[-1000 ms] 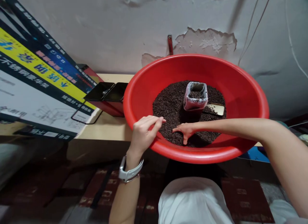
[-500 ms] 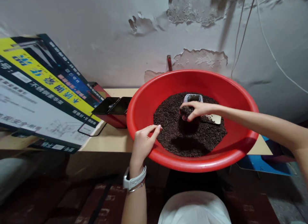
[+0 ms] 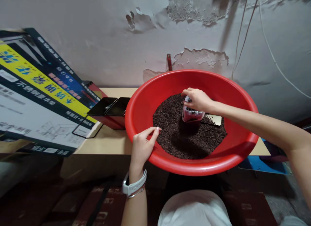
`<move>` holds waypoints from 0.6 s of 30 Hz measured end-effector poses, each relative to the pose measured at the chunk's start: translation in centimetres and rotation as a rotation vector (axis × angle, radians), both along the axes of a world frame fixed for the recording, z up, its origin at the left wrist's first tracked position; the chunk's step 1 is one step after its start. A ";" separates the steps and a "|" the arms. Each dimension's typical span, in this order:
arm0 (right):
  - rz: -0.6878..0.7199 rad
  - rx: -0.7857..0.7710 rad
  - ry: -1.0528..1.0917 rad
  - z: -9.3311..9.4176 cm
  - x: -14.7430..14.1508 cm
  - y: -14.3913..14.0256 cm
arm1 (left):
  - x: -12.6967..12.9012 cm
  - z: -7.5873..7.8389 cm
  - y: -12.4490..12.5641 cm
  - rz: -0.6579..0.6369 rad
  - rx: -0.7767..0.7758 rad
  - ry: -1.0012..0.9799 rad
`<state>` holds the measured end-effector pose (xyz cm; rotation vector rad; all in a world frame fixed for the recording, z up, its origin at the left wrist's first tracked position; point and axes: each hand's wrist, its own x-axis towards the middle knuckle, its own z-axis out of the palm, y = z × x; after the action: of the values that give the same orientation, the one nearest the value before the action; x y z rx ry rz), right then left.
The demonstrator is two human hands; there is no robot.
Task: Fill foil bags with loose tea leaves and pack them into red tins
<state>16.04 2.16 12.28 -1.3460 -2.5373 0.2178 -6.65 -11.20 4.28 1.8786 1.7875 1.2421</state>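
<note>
Here, round red basin (image 3: 145,99), right hand (image 3: 198,99) over clear bag (image 3: 191,116)

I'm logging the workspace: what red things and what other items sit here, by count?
Red basin: 1
Red box: 1
Bag under the right hand: 1
Metal scoop: 1
Printed carton: 1
Total: 5

Upside-down Chinese lettering (illegible) on box (image 3: 36,99)

Right hand (image 3: 198,99) atop bag (image 3: 192,115)
</note>
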 end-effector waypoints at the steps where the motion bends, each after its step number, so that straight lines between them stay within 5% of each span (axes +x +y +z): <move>1: 0.055 -0.027 -0.027 -0.6 -0.9 -1.0 | 0.0 0.0 0.0 0.008 0.004 -0.003; 5: 0.163 -0.331 -0.110 -6.1 -5.9 -2.7 | 0.1 0.0 -0.2 0.011 0.024 -0.011; 8: -0.171 -0.492 -0.071 -9.9 -10.2 0.1 | 0.1 -0.1 -0.3 -0.006 0.074 -0.020; 13: -0.594 -0.463 -0.012 -11.2 -14.7 9.3 | 0.1 -0.6 -0.3 -0.055 0.116 -0.026; 18: -0.645 -0.474 0.025 -12.8 -15.9 13.3 | 0.3 -0.6 0.0 -0.077 0.039 0.003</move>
<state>0.11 15.46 -0.53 -2.2267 -1.9530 0.7177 -6.36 -11.23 3.69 1.9526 1.6867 1.2560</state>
